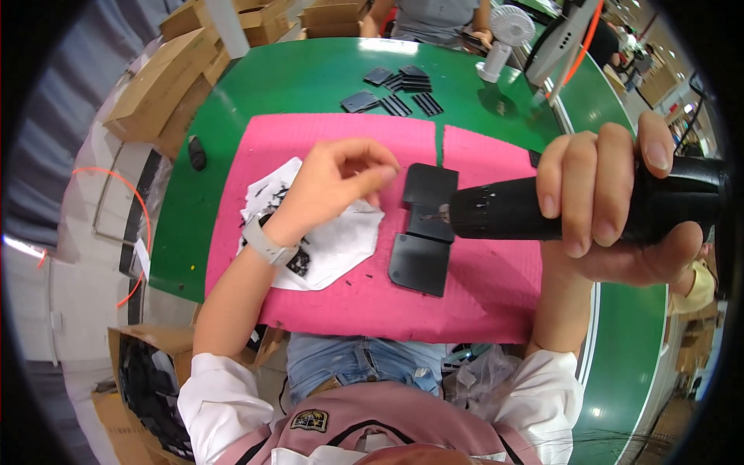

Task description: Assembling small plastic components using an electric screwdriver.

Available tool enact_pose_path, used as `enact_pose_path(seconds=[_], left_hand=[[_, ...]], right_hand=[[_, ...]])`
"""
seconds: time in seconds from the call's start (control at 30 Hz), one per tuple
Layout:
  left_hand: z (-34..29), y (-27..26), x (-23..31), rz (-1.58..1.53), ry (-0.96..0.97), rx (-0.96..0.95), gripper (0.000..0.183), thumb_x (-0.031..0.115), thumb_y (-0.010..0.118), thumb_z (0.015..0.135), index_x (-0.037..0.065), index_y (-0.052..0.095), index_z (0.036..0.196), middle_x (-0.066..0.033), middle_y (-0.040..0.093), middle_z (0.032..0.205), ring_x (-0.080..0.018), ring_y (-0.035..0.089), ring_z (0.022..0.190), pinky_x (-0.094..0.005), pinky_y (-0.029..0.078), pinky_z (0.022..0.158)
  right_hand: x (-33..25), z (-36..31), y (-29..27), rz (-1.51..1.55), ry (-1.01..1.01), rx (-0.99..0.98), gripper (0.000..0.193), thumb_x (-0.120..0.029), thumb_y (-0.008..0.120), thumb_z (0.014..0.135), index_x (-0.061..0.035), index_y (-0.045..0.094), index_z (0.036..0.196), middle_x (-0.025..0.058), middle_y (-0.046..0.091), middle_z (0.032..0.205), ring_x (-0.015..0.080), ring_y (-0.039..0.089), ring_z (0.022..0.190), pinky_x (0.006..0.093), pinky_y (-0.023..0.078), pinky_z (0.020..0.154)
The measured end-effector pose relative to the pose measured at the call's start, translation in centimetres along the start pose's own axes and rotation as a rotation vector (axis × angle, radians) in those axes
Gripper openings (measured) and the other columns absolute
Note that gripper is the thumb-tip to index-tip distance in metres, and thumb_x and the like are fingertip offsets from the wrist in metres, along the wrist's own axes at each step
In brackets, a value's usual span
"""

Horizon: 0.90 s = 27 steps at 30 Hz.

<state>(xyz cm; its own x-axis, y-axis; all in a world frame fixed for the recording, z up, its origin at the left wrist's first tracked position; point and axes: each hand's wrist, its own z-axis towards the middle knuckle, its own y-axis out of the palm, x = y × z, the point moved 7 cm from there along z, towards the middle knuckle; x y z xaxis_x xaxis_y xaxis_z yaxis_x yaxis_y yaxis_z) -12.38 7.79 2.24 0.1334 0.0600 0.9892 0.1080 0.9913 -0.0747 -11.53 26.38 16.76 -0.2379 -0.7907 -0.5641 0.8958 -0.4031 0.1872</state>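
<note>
Black plates (419, 267): on the pink mat (333, 314)
Right hand (608, 194): clamped round a black power driver (500, 209), bit (436, 218) over the plates
Left hand (341, 172): curled nearby, apart from the right; from here I can't tell if it's pinching anything

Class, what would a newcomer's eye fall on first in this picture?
First, the bright pink mat on the green table. Next, the black electric screwdriver, large at the right in the person's right hand, its bit pointing toward the black flat piece mid-picture.
</note>
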Motion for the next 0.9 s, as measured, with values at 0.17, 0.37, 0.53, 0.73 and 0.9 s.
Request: enact_pose_path(seconds=[0.17,0.37,0.53,0.73,0.9], left_hand=[[0.8,-5.0,-1.3,0.567,0.065,0.133,0.011,0.006,0.062,0.079,-0.002,0.064,0.086,-0.0122,0.064,0.069,-0.0172,0.062,0.061,-0.0293,0.048,0.058],[0.5,-9.1,-0.6,0.819,0.175,0.325,0.012,0.004,0.062,0.078,-0.003,0.064,0.087,-0.0104,0.065,0.067,-0.0112,0.062,0.062,-0.0257,0.048,0.057],[-0.6,-16.6,-1.4,1.037,-0.074,0.458,0.014,0.01,0.062,0.079,-0.001,0.065,0.086,-0.012,0.065,0.065,-0.0149,0.062,0.057,-0.0282,0.048,0.054],[-3.3,-19.6,-2.9,0.692,-0.347,0.443,0.021,0.019,0.058,0.087,0.0,0.066,0.083,-0.0061,0.063,0.06,-0.0109,0.057,0.048,-0.0265,0.043,0.045],[-7.0,-23.2,-1.4,0.864,-0.158,0.651,0.016,0.014,0.06,0.085,0.0,0.067,0.088,-0.0058,0.065,0.07,-0.0107,0.057,0.055,-0.0249,0.046,0.051]], right_hand=[[0.3,-0.2,-0.1,-0.112,0.043,0.007,0.044,-0.044,0.061,0.083,-0.0108,0.041,0.105,-0.0038,0.049,0.063,0.0084,0.049,0.047,0.0254,0.044,0.059],[0.2,-0.4,0.1,-0.163,0.06,0.007,0.046,-0.044,0.061,0.082,-0.0106,0.041,0.106,-0.0038,0.049,0.063,0.0083,0.05,0.048,0.0254,0.044,0.06],[1.0,-0.2,-0.1,-0.174,0.081,-0.021,0.047,-0.044,0.063,0.081,-0.0103,0.041,0.106,-0.0037,0.051,0.063,0.0085,0.05,0.046,0.0249,0.044,0.059],[1.8,-0.2,0.1,-0.165,0.089,-0.057,0.05,-0.045,0.066,0.078,-0.0101,0.041,0.104,-0.0045,0.05,0.062,0.0081,0.048,0.044,0.0236,0.043,0.057],[1.8,-0.7,-0.4,-0.199,0.056,0.072,0.052,-0.044,0.068,0.075,-0.0091,0.041,0.103,-0.0054,0.05,0.061,0.0068,0.047,0.043,0.0222,0.041,0.056]])
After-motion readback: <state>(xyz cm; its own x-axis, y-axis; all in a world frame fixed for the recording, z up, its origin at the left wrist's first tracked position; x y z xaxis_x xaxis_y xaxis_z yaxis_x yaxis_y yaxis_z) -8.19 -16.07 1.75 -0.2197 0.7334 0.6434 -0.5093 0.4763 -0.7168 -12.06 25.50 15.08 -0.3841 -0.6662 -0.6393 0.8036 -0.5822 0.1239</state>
